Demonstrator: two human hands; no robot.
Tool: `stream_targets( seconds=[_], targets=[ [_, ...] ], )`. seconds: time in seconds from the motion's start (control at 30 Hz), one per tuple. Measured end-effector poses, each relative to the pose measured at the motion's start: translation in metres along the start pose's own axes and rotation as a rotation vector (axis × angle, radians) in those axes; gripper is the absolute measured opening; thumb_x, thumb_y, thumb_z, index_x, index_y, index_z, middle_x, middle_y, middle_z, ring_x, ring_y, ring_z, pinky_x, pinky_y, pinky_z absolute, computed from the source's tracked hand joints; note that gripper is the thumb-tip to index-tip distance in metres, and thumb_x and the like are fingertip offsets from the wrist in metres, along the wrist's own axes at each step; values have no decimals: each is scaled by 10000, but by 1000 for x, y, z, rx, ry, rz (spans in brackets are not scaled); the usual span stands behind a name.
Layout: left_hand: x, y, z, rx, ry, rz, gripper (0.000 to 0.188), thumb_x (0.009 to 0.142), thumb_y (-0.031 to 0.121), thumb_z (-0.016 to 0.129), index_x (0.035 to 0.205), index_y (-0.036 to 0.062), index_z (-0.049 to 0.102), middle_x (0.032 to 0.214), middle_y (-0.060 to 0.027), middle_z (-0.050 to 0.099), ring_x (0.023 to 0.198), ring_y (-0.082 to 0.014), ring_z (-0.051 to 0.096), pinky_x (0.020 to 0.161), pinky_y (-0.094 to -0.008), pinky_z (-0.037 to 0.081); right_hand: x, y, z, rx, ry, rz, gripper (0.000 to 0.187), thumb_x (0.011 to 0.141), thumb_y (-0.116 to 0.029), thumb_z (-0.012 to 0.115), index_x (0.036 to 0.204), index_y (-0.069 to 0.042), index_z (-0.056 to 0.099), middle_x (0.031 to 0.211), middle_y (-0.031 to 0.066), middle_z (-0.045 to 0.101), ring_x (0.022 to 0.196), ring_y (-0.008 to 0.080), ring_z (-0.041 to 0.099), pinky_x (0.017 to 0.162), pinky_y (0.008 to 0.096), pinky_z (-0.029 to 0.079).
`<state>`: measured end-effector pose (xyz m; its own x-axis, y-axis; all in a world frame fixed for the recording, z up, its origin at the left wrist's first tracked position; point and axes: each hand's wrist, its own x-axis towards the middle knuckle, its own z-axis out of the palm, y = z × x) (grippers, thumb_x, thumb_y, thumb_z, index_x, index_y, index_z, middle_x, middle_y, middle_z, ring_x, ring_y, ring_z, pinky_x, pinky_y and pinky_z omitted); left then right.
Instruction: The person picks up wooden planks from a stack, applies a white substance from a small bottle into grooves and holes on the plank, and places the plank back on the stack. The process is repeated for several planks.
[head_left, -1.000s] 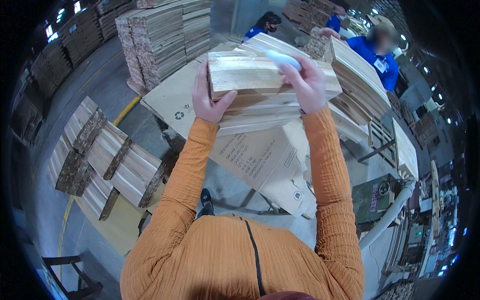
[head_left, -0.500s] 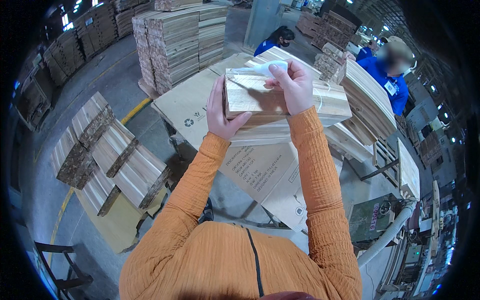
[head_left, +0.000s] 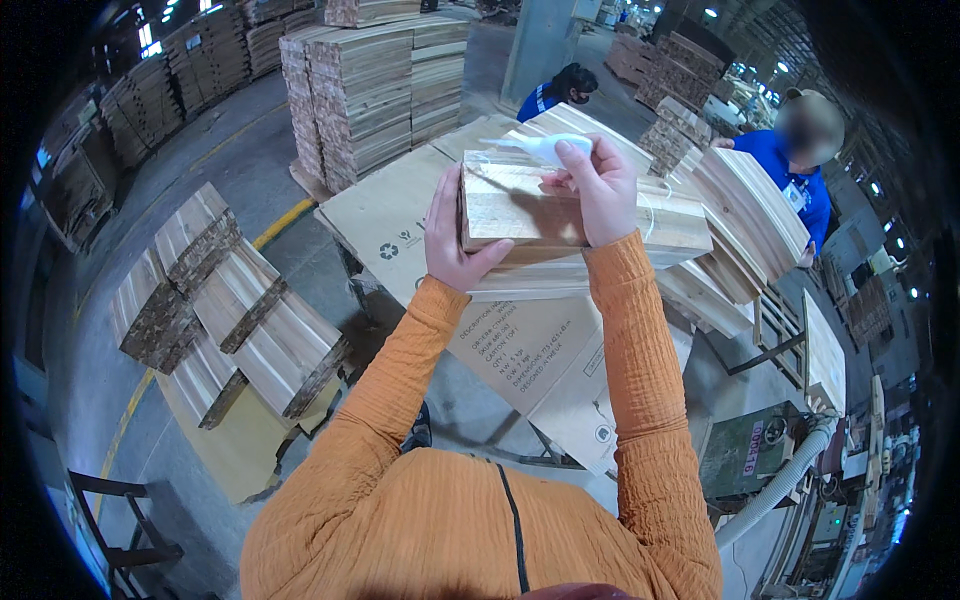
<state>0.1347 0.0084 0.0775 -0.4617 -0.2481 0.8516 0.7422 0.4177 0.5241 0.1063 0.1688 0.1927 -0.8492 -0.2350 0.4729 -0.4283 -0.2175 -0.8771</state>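
A stack of pale wooden boards (head_left: 525,215) lies before me on a cardboard-covered table. My left hand (head_left: 455,235) is wrapped round the stack's left end, its thumb along the near side and its fingers against the end face. In my right hand (head_left: 608,190), above the top board, is a small white squeeze bottle (head_left: 555,148). The bottle lies nearly level between thumb and fingers, its thin nozzle pointing left over the far edge of the wood. Whether the nozzle touches the board I cannot tell. A thin white loop of string (head_left: 655,205) shows on the wood right of that hand.
Flattened printed cardboard (head_left: 540,350) covers the table. More boards (head_left: 755,225) lie to the right, near a person in blue (head_left: 790,165); another person (head_left: 560,90) is beyond the table. Board bundles (head_left: 225,300) rest at left, a tall stack (head_left: 355,100) behind. A green machine (head_left: 745,445) stands lower right.
The whole view has shifted slightly. Both hands keep their hold on the boards and the bottle. The person in blue at the right has shifted, and a hand now shows low beside them.
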Motion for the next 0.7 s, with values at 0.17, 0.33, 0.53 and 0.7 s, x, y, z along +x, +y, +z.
stream_targets(
  seconds=[0.17, 0.33, 0.53, 0.7],
  targets=[
    [-6, 7, 1, -85, 42, 18, 1013, 627, 467, 725, 1332, -98, 265, 1230, -251, 465, 1145, -352, 472, 970, -413, 357, -4, -1, -6, 200, 76, -31, 180, 854, -124, 618, 944, -4, 519, 759, 77, 600, 626, 96, 577, 611, 271, 549],
    [-15, 13, -7, 39, -36, 82, 1020, 617, 513, 705, 1329, -89, 291, 1270, -271, 432, 1163, -401, 446, 977, -435, 344, -24, -3, -7, 223, 68, -73, 223, 856, -64, 587, 1014, -4, 441, 879, 152, 627, 697, 146, 607, 666, 285, 528],
    [-34, 22, -9, 17, -21, 94, 1032, 613, 584, 665, 1322, -79, 315, 1288, -269, 421, 1180, -412, 426, 991, -459, 311, -54, -11, -1, 206, 74, -80, 219, 880, -82, 561, 1037, 5, 435, 901, 146, 633, 723, 142, 608, 675, 255, 503],
    [-45, 29, -14, 105, -30, 164, 1050, 617, 634, 647, 1319, -75, 322, 1285, -261, 426, 1177, -404, 429, 993, -464, 304, -77, -14, -2, 63, -25, -106, 188, 897, -121, 559, 1017, 15, 506, 834, 86, 623, 672, 88, 559, 613, 204, 468]
  ],
)
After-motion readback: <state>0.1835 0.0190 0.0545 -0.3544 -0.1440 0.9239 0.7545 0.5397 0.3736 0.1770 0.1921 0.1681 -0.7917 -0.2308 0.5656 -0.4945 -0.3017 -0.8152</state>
